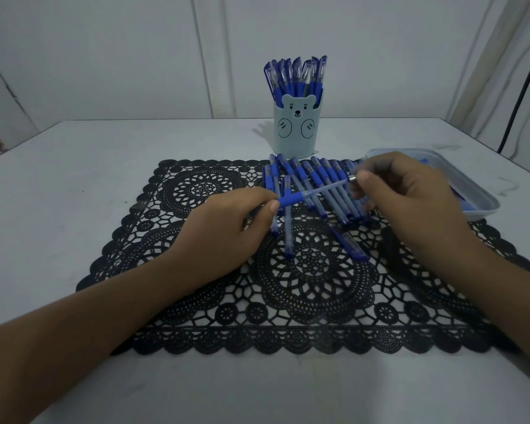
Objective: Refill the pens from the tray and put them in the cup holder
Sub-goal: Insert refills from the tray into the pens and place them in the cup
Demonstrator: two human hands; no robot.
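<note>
A pen (315, 192) is held across the loose pens (320, 174), its blue grip pinched by the left hand (227, 220) and its metal tip by the right hand (410, 191), probably for twisting it open, the cup holder (294, 136) set just behind.

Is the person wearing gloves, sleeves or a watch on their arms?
No. The left hand and right hand are bare, with no gloves or rings showing. The left forearm and right forearm are bare too: no sleeves, watch or bracelet in view.
</note>
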